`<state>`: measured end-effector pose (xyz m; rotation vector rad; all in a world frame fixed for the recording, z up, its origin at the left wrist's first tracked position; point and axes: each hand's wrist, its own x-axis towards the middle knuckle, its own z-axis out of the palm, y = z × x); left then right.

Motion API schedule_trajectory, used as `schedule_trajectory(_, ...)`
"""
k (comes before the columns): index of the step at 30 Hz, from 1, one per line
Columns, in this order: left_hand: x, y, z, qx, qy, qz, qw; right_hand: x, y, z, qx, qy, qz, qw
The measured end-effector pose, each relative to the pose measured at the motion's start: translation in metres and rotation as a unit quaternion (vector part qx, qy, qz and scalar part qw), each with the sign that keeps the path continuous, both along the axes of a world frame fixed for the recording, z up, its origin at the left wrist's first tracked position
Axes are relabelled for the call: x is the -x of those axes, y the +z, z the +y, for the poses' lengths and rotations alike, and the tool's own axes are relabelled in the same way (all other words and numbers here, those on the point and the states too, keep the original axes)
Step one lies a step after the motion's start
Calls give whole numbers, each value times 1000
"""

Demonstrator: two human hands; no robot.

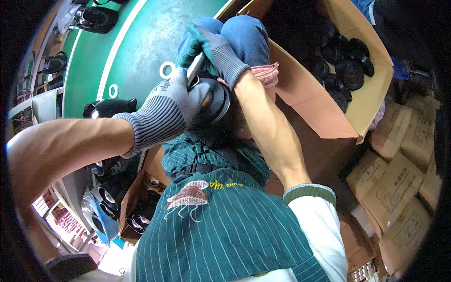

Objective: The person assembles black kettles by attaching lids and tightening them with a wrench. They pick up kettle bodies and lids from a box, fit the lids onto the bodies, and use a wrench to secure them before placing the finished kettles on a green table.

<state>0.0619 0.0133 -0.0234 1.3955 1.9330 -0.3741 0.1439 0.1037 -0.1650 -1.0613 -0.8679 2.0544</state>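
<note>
Over my lap, my left hand (174, 96), in a grey knit glove with a striped cuff, is closed on a black round part (217, 107) with a shiny curved rim. The part's inner side is mostly hidden by the glove. My right hand (217, 49), in a grey and green glove, is just beyond it with fingers curled. A light grey flat bar (195, 66) runs between the two hands, its upper end at the right hand's fingers; its kind does not show. A pink cloth (266, 74) lies by my right wrist, on my jeans.
An open cardboard box (312, 105) at the right holds several black round parts (348, 70). Brown cartons (392, 183) are stacked beyond it. On the green work surface (145, 42) lie white rings (113, 90) and a black housing (110, 108). More black housings stand at the left.
</note>
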Motion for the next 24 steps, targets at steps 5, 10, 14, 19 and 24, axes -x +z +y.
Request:
schedule_trajectory(5,35,-7,-25,-78,-106,-96,987,-20,-11,-19,102,-2,364,926)
schedule_trajectory(10,48,-4,-13,-49,-164,-159,972,-35,-6,-25,109,-11,497,861)
schedule_trajectory(14,69,-8,-15,-101,-240,-249,933,-34,-1,-42,75,-72,485,868)
schedule_trajectory(19,88,-24,-18,-111,-305,-239,915,-31,10,-64,-29,-115,409,905)
schedule_trajectory(24,93,-34,29,-100,-443,-243,857,-52,33,-88,-198,-171,293,919)
